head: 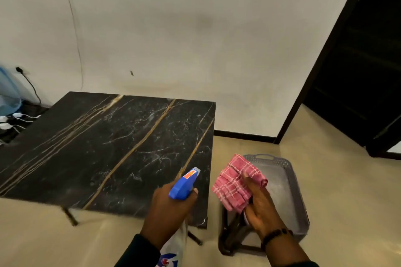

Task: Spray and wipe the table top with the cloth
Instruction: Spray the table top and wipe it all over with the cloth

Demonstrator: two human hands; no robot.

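Left hand (171, 208) grips the light, rigid spray bottle (183, 184) at its trigger neck while right hand (260, 206) clutches the soft, bunched cloth (234, 186), probably pliable enough to flatten for wiping.

The counter (104, 147) has a black, marble-look top, smooth and faintly glossy, veined in gold and white. Held in the left grip (171, 208), the spray bottle (184, 184) has a glossy blue plastic head with an orange label, and its body below the grip looks like clear plastic with a printed label. In the right grip (258, 204) is a folded cloth (235, 184), pink checked, with a ribbed, soft weave. Just beyond that grip sits a grey plastic tray (288, 182) with a perforated rim. The floor (347, 191) is smooth beige with a soft sheen; the wall (173, 28) is matt white.
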